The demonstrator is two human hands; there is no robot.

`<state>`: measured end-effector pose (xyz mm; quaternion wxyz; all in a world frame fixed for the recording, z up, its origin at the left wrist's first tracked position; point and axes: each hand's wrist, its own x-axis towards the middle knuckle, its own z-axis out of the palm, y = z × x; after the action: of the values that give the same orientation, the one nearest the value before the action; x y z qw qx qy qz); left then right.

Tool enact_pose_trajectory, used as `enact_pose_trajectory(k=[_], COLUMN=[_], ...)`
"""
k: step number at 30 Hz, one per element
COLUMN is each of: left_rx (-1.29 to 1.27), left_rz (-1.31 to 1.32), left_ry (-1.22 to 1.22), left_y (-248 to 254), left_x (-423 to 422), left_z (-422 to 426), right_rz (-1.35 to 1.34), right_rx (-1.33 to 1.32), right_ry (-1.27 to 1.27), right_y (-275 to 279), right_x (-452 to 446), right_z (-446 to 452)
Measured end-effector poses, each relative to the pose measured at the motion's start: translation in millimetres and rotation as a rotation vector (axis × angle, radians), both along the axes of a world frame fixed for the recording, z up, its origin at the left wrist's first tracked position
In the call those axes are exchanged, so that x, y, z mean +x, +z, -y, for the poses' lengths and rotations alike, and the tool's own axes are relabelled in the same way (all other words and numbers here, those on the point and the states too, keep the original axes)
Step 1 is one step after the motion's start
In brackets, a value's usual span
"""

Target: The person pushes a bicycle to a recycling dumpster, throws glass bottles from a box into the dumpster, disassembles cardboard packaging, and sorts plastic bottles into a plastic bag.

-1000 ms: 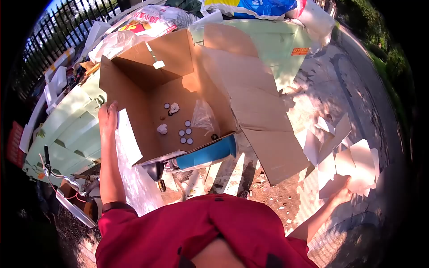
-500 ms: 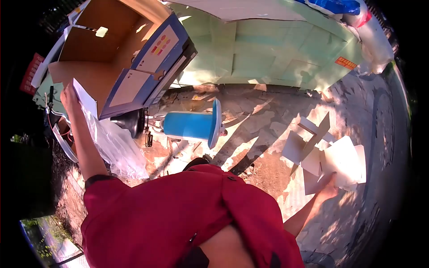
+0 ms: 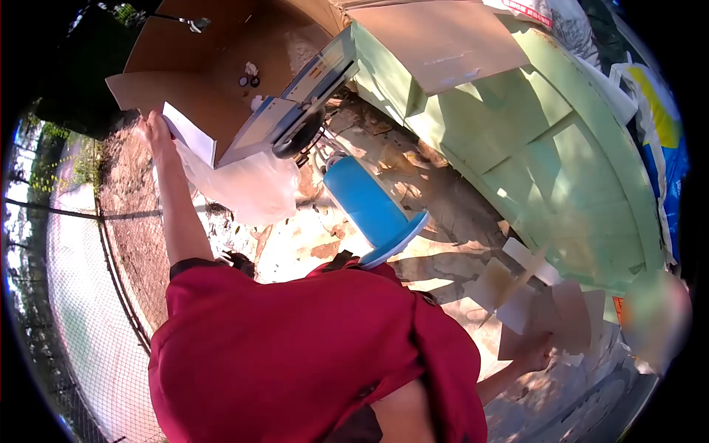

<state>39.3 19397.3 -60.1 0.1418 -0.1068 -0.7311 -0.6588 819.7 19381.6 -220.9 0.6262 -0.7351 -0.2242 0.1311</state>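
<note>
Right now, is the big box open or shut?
Open: you can see right into the big box, down to the small round things inside.

Beyond the left hand's (image 3: 156, 135) fingers, the box (image 3: 173, 96) is cut by the top edge. The right hand's (image 3: 538, 356) fingertips blur against the card (image 3: 567, 317).

Box (image 3: 170, 92) at 11 o'clock: brown cardboard, matt inside, smooth printed outer face. Bag (image 3: 247, 190) at 10: thin translucent plastic, crinkled, w/ slight sheen. Blue cylinder (image 3: 362, 196) nr ctr: smooth, prob. plastic. Bin (image 3: 554, 166) at 2: pale green, low sheen; plastic or painted metal, can't tell. Card pcs (image 3: 570, 314) at 4: thin, smooth, matt. Shirt (image 3: 295, 340) at 7: red cloth, matt.
</note>
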Motion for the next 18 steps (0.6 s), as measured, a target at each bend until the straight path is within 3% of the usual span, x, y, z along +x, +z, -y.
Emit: enact_pose_trajectory(k=[1,3,5,6,7,9,11,13,18], left_rx=[0.132,0.000,-0.060,-0.149,-0.234,-0.247,-0.226,-0.205,-0.252], left_rz=[-0.107,-0.072,-0.114,-0.137,-0.162,-0.109,-0.165,-0.035,-0.006], left_ry=[-0.094,0.117,0.141,0.268,0.399,0.413,0.575,0.592,0.703], left_y=[-6.1,-5.9,-11.8,-11.2,-7.7,3.5,2.0,9.1,35.3], left_x=[-1.8,6.6,29.1,52.6,79.3,126.9,157.9,193.9,241.8], left_z=[11.2,37.7,66.8,79.5,86.9,115.1,146.2,173.9,207.7], right_rz=[0.094,0.148,0.181,0.093,0.051,0.610,0.366,0.178,0.174], right_rx=[-0.153,-0.079,-0.096,0.008,0.021,-0.363,-0.223,-0.114,-0.033], right_ry=[-0.031,0.113,0.164,0.356,0.383,0.367,0.518,0.671,0.808], right_y=[5.3,-15.7,-25.7,-48.1,-63.8,-47.2,-6.0,-3.8,-8.2], right_x=[-7.3,9.1,16.4,42.3,55.4,62.0,38.9,48.4,51.2], right_z=[-19.1,-57.4,-96.9,-122.0,-149.0,-194.1,-208.7,-234.7,-281.1])
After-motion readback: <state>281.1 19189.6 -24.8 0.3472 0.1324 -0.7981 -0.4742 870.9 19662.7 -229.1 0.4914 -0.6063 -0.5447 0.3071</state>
